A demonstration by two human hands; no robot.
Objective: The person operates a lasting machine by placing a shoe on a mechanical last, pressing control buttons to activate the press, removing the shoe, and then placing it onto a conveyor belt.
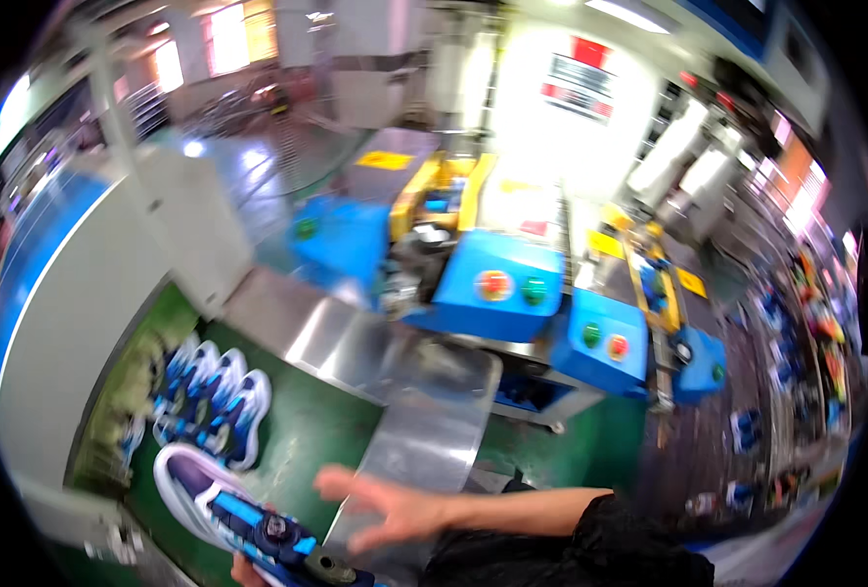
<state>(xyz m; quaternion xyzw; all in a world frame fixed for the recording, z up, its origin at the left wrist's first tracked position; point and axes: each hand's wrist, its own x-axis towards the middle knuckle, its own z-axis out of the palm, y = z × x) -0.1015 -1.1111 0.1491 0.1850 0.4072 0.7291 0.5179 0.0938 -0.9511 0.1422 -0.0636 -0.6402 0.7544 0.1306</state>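
Observation:
My left hand (246, 571) is closed around a sneaker (240, 511) at the lower edge, with only a few fingers showing. The sneaker has a pale sole edge and a dark and bright blue upper; a dark round piece sits on its middle. Beside it, to the right, my right hand (387, 505) is held apart from the shoe, fingers spread and nothing in them. It is slightly blurred. Beyond the held sneaker, several similar blue and white sneakers (221, 399) stand in a row on a green surface (302, 430).
A steel ledge (419, 416) runs past my right hand. Ahead stands a machine with blue housings (500, 284) bearing red and green buttons, plus yellow clamps (468, 196). A grey-white cabinet wall (87, 323) rises at left. More shoes (744, 430) lie along a line at right.

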